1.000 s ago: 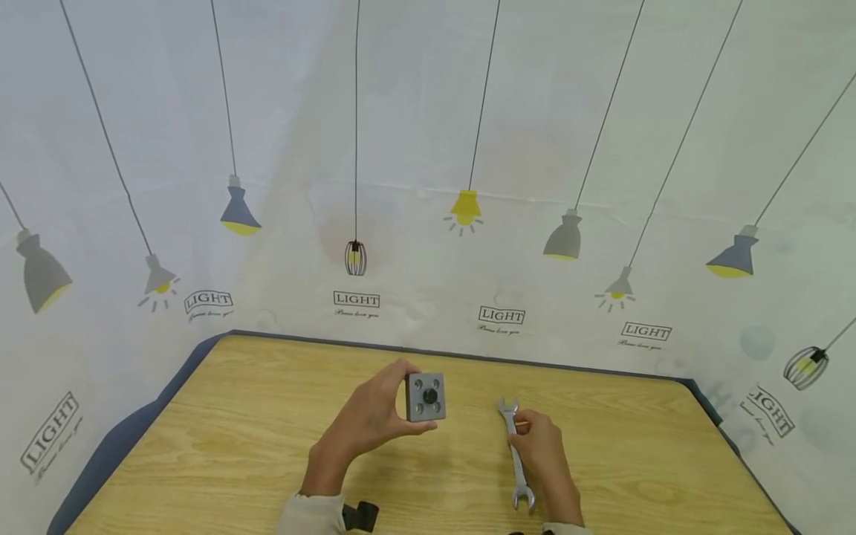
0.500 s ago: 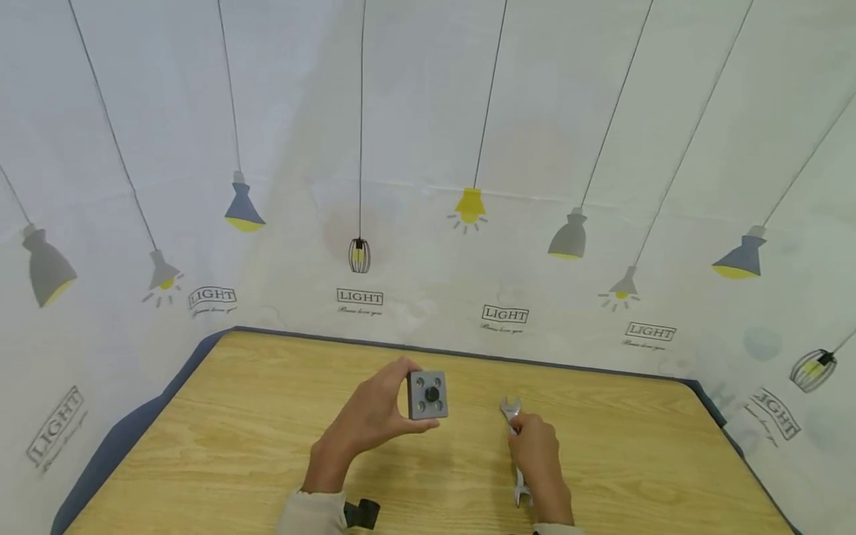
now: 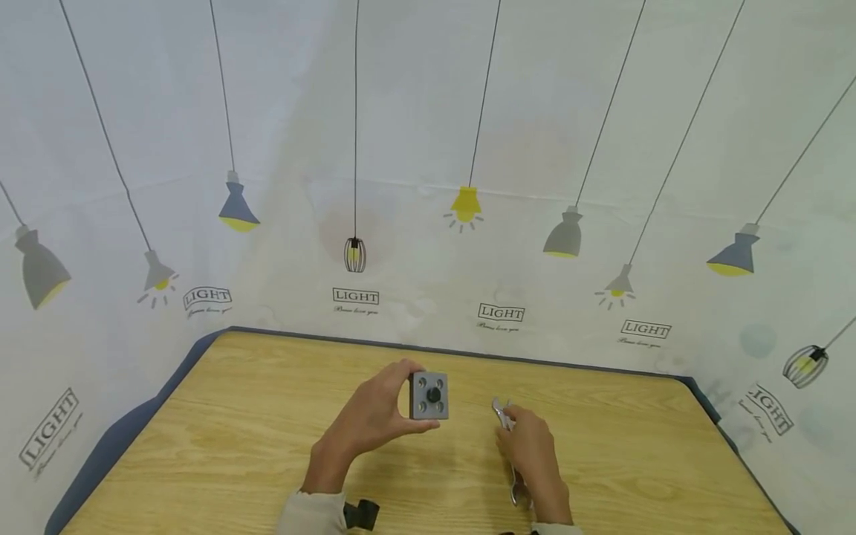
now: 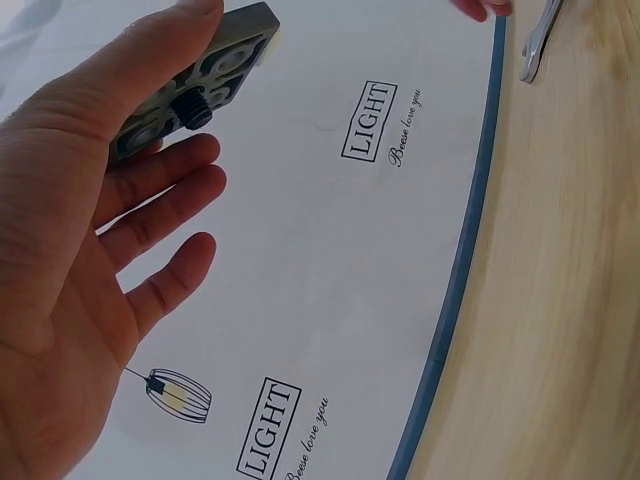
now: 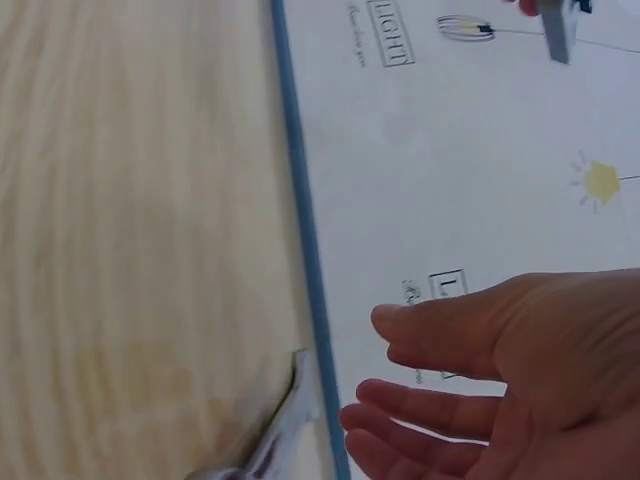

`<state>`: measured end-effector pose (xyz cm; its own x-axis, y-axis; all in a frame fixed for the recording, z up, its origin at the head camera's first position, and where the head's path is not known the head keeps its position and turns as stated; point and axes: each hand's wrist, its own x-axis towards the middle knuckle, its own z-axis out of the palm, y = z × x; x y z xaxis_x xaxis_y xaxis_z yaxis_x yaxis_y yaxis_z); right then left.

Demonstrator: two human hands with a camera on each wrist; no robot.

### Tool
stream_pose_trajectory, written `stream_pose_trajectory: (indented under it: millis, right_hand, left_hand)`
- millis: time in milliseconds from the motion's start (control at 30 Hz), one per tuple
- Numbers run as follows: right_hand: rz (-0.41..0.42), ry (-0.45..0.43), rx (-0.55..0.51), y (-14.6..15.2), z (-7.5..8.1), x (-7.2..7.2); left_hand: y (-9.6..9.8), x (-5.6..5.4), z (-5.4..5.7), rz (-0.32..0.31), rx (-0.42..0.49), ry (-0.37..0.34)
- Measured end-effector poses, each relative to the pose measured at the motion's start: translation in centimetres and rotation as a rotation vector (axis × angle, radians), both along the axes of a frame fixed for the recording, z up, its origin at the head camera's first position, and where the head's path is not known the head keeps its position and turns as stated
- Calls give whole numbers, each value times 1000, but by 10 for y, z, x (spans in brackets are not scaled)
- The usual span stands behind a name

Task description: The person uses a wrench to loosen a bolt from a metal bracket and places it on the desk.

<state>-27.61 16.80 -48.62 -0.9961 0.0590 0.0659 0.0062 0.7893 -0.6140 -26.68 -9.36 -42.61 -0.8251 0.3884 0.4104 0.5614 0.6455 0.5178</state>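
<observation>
The left hand (image 3: 374, 407) pinches a gray block (image 3: 429, 397), and the right hand (image 3: 531, 446) grips a wrench (image 5: 288, 425) poking past its fingers.

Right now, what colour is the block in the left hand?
The block is grey, best seen in the head view.

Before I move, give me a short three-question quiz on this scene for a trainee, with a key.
1. Which hand is holding the gray block?
2. True or false: the block is lying flat on the table.
3. Fill in the blank: in the head view, the right hand partly covers a metal ____.

Key:
1. Left hand
2. False
3. wrench
</observation>
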Motion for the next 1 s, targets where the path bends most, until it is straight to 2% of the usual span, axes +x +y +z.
stream_pose_trajectory:
  millis: [167,300,600,800,1000]
  right_hand:
    - [75,77,-74,-9,20,6]
    - [156,122,-211,-22,35,13]
    - [206,289,-402,-45,61,26]
    - [277,294,-410,-55,65,32]
    - [284,360,-391,-62,61,32]
  left_hand:
    - [1,1,1,-5,2,-1]
    - [2,1,3,-14,8,-2]
    - [6,1,2,-42,32,-2]
    - [10,2,1,-80,27,27]
    - [13,2,0,-92,12,59]
